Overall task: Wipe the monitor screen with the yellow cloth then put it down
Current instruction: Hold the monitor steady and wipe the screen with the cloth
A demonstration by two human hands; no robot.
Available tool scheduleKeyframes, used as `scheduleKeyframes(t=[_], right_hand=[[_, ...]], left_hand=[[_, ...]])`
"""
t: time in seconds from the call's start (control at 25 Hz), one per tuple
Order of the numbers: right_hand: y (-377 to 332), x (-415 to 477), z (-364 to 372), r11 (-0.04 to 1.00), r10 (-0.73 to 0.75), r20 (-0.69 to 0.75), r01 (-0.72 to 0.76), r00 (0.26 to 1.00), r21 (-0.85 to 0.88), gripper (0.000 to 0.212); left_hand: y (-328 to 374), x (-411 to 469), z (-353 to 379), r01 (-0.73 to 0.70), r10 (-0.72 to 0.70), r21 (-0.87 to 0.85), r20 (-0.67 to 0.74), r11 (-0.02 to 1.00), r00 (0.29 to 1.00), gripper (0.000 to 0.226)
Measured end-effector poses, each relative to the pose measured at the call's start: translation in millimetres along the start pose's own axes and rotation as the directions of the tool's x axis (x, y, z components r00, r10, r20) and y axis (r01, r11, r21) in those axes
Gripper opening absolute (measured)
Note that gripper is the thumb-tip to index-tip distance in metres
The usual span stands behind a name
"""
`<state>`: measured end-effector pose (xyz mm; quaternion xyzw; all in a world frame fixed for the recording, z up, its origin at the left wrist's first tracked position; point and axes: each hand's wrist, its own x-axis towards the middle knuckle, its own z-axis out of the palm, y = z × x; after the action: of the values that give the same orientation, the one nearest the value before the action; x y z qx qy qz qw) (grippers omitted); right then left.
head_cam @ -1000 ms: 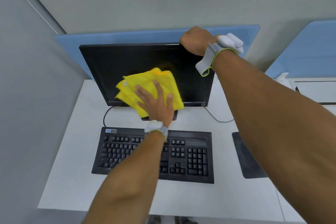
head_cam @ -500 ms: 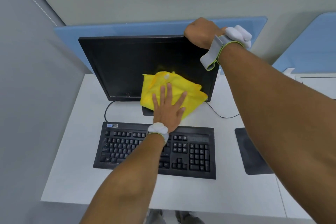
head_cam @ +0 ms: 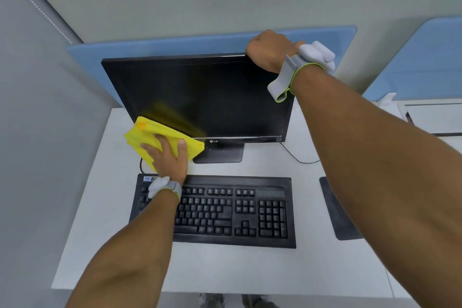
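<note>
A black monitor (head_cam: 212, 97) stands upright at the back of the white desk (head_cam: 105, 220), its screen dark. My left hand (head_cam: 168, 157) presses the folded yellow cloth (head_cam: 147, 137) against the screen's lower left corner, fingers spread over the cloth. The cloth overlaps the bottom bezel and hangs below it, and its yellow reflection shows on the glass. My right hand (head_cam: 271, 51) grips the monitor's top right corner. Both wrists wear grey bands.
A black keyboard (head_cam: 225, 210) lies in front of the monitor stand (head_cam: 222, 154). A dark mouse pad (head_cam: 337, 210) sits to the right, partly under my right arm. A blue partition (head_cam: 150, 45) runs behind the monitor. A grey wall closes the left side.
My left hand swept the cloth from the screen's lower middle to the right, then across to the lower left corner. My right hand stayed on the top right corner.
</note>
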<state>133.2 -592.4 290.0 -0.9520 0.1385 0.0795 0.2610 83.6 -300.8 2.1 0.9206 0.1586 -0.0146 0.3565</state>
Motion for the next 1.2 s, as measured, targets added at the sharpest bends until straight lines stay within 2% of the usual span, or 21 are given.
scheduleKeyframes(t=[0.12, 0.28, 0.4, 0.48, 0.64, 0.76, 0.88, 1.0, 1.08, 1.2], right_hand=[[-2.5, -0.1, -0.8, 1.000, 0.008, -0.021, -0.008, 1.000, -0.006, 0.027], [-2.4, 3.4, 1.5, 1.000, 0.004, -0.020, -0.004, 1.000, -0.014, 0.015], [-1.8, 4.9, 0.7, 1.000, -0.003, -0.019, 0.002, 1.000, -0.021, 0.015], [-0.9, 5.0, 1.4, 1.000, -0.011, -0.018, 0.010, 1.000, -0.024, 0.015], [2.6, 4.2, 2.3, 0.999, -0.013, -0.021, 0.012, 1.000, -0.031, 0.016], [3.6, 6.3, 3.2, 0.999, -0.019, -0.019, 0.019, 1.000, -0.026, 0.029], [4.6, 7.3, 2.9, 0.999, -0.024, -0.014, 0.024, 1.000, -0.026, 0.032], [6.1, 8.5, 4.7, 0.999, -0.027, -0.021, 0.026, 0.999, -0.037, 0.031], [5.9, 10.2, 6.5, 0.998, -0.032, -0.030, 0.030, 0.999, -0.053, 0.029], [4.6, 10.8, 7.8, 0.998, -0.030, -0.035, 0.029, 0.999, -0.053, 0.029]], left_hand=[[36.5, -30.1, 39.4, -0.107, 0.108, -0.026, 0.034, 0.994, 0.994, 0.085], [97.6, -91.6, 103.4, -0.226, 0.212, 0.082, 0.152, 0.971, 0.965, 0.085], [130.0, -129.7, 138.4, -0.451, 0.383, 0.244, 0.280, 0.858, 0.880, 0.084], [135.7, -144.1, 150.9, -0.551, 0.448, 0.313, 0.345, 0.773, 0.825, 0.082], [103.4, -127.6, 137.6, -0.659, 0.523, 0.403, 0.403, 0.636, 0.751, 0.072], [72.7, -94.5, 101.1, -0.708, 0.539, 0.446, 0.459, 0.548, 0.706, 0.064], [42.5, -61.7, 60.7, -0.648, 0.519, 0.448, 0.388, 0.616, 0.762, 0.057], [5.6, -34.9, 26.5, -0.482, 0.440, 0.300, 0.200, 0.823, 0.876, 0.051], [-9.0, -19.5, 5.6, -0.317, 0.305, 0.129, 0.107, 0.940, 0.946, 0.050], [-8.1, -7.8, -17.1, -0.062, 0.062, -0.010, -0.010, 0.998, 0.998, 0.056]])
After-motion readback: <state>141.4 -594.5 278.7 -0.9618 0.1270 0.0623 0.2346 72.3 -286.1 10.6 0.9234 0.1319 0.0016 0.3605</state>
